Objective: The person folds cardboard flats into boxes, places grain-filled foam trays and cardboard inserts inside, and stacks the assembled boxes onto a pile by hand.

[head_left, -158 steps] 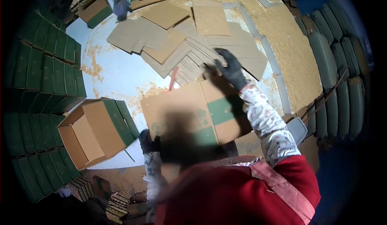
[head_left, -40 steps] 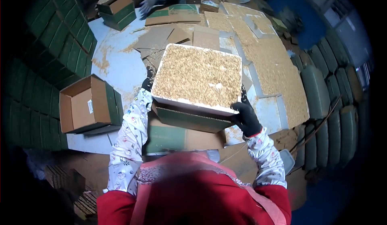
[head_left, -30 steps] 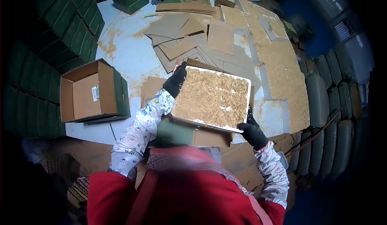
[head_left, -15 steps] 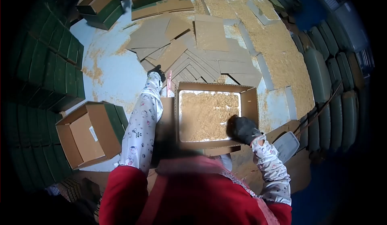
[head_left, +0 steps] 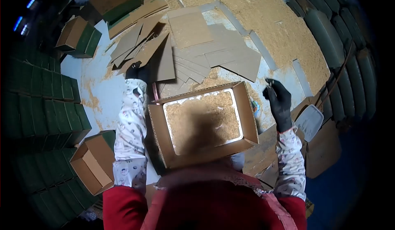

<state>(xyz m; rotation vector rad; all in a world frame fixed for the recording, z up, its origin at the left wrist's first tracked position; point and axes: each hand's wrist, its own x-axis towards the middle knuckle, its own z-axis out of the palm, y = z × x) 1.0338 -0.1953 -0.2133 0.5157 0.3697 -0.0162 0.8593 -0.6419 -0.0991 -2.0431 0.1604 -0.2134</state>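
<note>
In a black glove, my left hand (head_left: 137, 71) grips the near corner of a brown cardboard sheet (head_left: 150, 51), which is tilted up off a pile of flat sheets (head_left: 230, 51). My right hand (head_left: 279, 102), also black-gloved, is raised off the right side of the open cardboard box (head_left: 249, 119). Its fingers are curled together at the tips; whatever they may hold is too small to make out. Inside the box, a white-edged layer of tan crumbly material (head_left: 193, 123) lies level, partly in shadow.
Green boxes (head_left: 53, 102) are stacked along the left. An open carton (head_left: 92, 164) stands at lower left, another box (head_left: 78, 36) at upper left. Trays of tan material (head_left: 284, 36) cover the far right. Beyond them are stacked sacks (head_left: 325, 36). A plastic scoop-like container (head_left: 309, 123) lies at right.
My left hand has moved left and taken hold of a cardboard sheet, lifting its edge. My right hand has left the box and moved up and right. The view has shifted and turned.
</note>
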